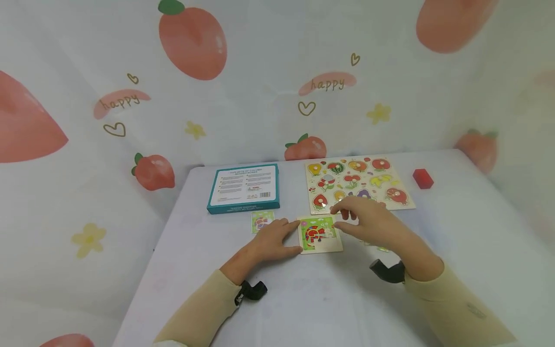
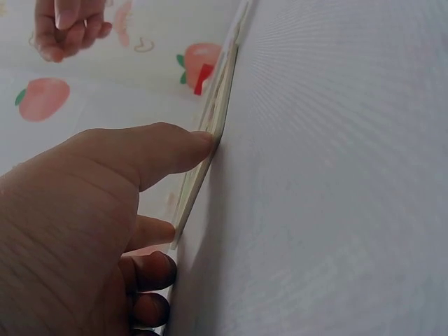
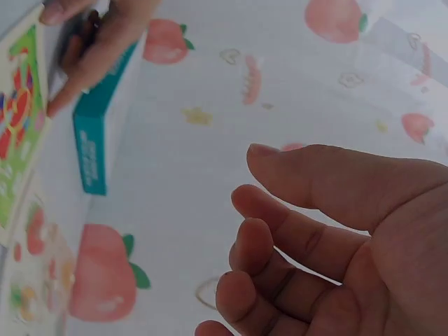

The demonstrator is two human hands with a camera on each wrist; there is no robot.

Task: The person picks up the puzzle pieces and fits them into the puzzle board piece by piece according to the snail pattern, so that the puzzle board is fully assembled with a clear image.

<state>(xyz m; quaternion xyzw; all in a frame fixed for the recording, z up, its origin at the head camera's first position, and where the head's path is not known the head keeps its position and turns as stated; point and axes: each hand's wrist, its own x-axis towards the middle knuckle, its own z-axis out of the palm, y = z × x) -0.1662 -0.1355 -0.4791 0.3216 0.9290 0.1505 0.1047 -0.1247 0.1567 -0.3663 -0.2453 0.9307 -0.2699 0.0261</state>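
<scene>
My left hand (image 1: 269,241) touches the left edge of a small wooden jigsaw board (image 1: 327,246), thumb and forefinger spread near its corners. In the left wrist view the thumb (image 2: 164,150) rests against the board's thin edge, the other fingers bent below. A red, striped figure on green fills part of the board; bare wood shows at its lower right. Over the board's right side hovers my right hand (image 1: 373,221), its fingers loosely bent. The right wrist view shows nothing between thumb and fingers. Small jigsaw pieces (image 1: 383,249) lie partly hidden beneath this hand.
A matching picture card (image 1: 262,221) lies left of the board, in front of a teal-edged box (image 1: 244,188). Behind stands a fruit peg puzzle (image 1: 360,180), lying flat, with a red block (image 1: 422,179) to its right. Fruit-printed cloth hangs behind the white table.
</scene>
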